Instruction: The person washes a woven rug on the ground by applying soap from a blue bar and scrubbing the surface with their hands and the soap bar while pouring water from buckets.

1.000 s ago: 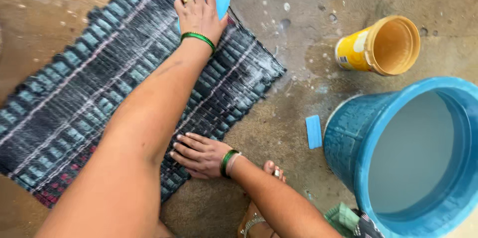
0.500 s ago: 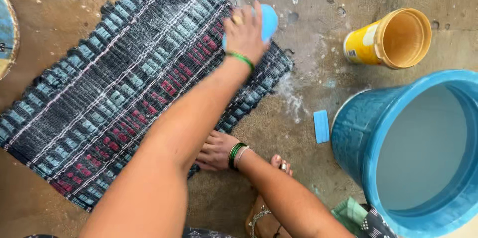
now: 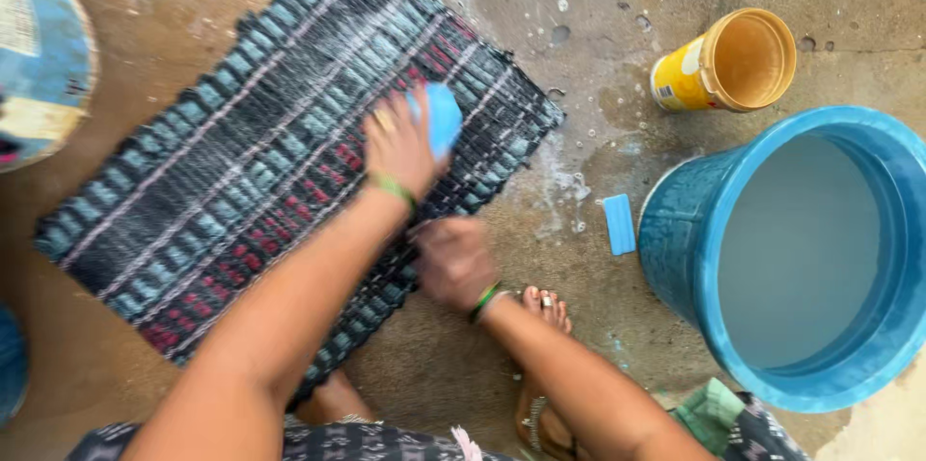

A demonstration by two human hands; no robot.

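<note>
Left hand (image 3: 403, 145) is wrapped around a light blue scrub brush (image 3: 442, 117) and pressing it onto the wet woven mat (image 3: 241, 172) laid flat on the concrete floor (image 3: 598, 66). Right hand (image 3: 451, 263) lies flat on the mat's near edge, fingers closed up, pinning it. Looks like mid-scrub to me; I'd say the unsoaped far-left part wants brushing next, with the water bucket (image 3: 675, 239) close at hand on the right.

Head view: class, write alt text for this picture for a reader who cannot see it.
A person's left hand presses a blue brush on a soapy woven mat on wet concrete, while the right hand rests on the mat's near edge. A blue tub of water, a yellow cup and a blue bar lie alongside.
</note>
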